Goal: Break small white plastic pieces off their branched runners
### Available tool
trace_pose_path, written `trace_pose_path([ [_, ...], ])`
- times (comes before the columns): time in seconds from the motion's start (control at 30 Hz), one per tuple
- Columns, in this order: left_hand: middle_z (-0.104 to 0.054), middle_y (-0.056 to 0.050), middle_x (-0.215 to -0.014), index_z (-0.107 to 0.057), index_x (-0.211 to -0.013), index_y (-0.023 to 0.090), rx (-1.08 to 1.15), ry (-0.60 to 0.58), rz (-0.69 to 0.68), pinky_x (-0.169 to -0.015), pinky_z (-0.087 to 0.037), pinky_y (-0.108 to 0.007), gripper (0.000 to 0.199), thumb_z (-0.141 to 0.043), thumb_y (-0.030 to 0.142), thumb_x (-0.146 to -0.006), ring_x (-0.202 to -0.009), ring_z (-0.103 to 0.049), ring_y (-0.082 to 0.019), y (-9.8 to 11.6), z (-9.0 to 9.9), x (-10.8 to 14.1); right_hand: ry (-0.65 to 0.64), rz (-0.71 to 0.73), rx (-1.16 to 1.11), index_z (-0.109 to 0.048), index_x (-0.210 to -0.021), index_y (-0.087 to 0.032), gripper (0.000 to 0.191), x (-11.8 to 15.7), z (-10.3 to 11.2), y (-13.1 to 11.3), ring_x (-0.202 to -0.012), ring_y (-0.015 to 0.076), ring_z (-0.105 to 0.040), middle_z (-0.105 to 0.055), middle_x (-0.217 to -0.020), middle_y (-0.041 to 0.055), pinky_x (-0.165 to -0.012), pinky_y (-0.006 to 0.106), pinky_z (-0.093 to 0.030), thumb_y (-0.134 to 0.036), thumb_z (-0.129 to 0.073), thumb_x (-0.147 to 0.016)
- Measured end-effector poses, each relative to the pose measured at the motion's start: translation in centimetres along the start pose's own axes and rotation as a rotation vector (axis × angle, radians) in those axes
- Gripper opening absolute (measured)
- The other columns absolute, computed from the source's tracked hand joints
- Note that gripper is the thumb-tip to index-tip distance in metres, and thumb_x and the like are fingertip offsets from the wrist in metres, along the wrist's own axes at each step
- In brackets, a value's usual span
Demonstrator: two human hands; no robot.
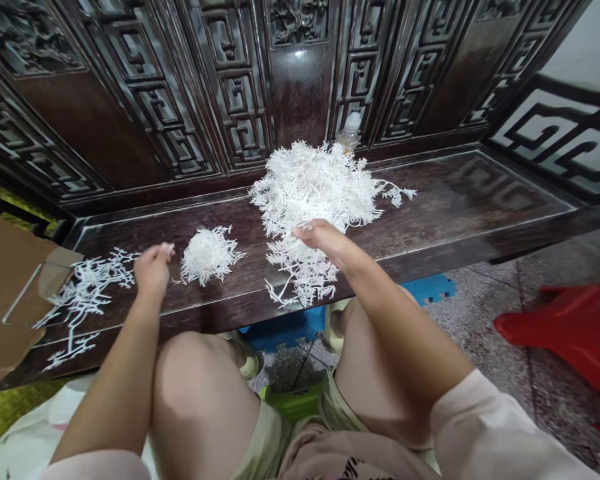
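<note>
A big heap of white branching plastic sprigs (315, 183) lies on the dark wooden bench. At its front edge my right hand (323, 237) is closed, its fingertips pinching among the sprigs; which pieces they grip is partly hidden. More sprigs (305, 273) spread below that hand towards the bench edge. My left hand (153, 267) is curled shut above the bench, with a tiny pale bit at its fingertips too small to name. It is between a small round pile of white sprig pieces (209, 255) and a loose bunch of bare white branched stems (93, 283).
Behind the heap stands a clear bottle (349, 133) with a white cap, against the carved wooden backrest (300, 80). A cardboard box (15, 287) is at the left end of the bench. A red plastic stool (570, 333) stands on the floor at right.
</note>
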State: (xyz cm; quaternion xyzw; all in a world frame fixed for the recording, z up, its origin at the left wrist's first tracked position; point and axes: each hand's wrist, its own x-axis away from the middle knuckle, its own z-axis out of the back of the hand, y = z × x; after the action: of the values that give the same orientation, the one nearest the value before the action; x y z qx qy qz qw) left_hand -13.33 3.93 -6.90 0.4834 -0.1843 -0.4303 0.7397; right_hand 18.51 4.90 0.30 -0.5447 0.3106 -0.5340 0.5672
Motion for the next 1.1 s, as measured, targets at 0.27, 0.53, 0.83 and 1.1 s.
trace_pose_path([
  [0.27,-0.062,-0.005,-0.072,-0.060,-0.099,0.013,-0.096,-0.259,0.028,-0.063,-0.043,-0.027,0.046,-0.051,0.044,-0.067,-0.061,-0.055,-0.014,-3.6,-0.8,0.0,-0.221,-0.014,-0.102,-0.057,-0.070,-0.011,0.011,-1.6,-2.3,-0.5,-0.046,0.0053,-0.029,-0.034,-0.048,-0.0050,-0.048,0.021,-0.023,-0.021,-0.052,-0.071],
  [0.53,-0.061,-0.013,-0.097,-0.060,-0.104,0.016,-0.590,-0.381,-0.207,-0.079,-0.039,-0.037,0.046,-0.028,0.041,-0.081,-0.093,-0.053,-0.026,-2.3,-1.7,0.3,-0.364,-0.056,-0.070,-0.057,-0.073,-0.012,0.014,-1.8,-3.5,0.5,-0.044,0.0062,-0.036,-0.042,-0.050,-0.0026,-0.046,0.021,-0.026,-0.019,-0.045,-0.071],
  [0.83,-0.061,-0.009,-0.091,-0.062,-0.095,0.017,-0.202,-0.465,-0.324,-0.077,-0.039,-0.032,0.048,-0.024,0.045,-0.083,-0.086,-0.054,-0.021,7.4,-5.4,6.1,-0.410,-0.095,0.026,-0.051,-0.080,-0.014,0.019,-1.4,-3.1,0.0,-0.046,0.0075,-0.047,-0.056,-0.061,0.0001,-0.046,0.021,-0.027,-0.011,-0.041,-0.064],
  [1.1,-0.064,-0.006,-0.083,-0.063,-0.088,0.014,0.273,-0.689,0.066,-0.068,-0.040,-0.027,0.035,-0.061,0.038,-0.063,-0.072,-0.055,-0.015,11.0,-7.1,8.9,-0.390,-0.004,0.048,-0.051,-0.062,-0.013,0.010,-1.3,-2.8,-0.1,-0.048,0.0070,-0.041,-0.047,-0.054,-0.0009,-0.043,0.020,-0.029,-0.014,-0.044,-0.070],
])
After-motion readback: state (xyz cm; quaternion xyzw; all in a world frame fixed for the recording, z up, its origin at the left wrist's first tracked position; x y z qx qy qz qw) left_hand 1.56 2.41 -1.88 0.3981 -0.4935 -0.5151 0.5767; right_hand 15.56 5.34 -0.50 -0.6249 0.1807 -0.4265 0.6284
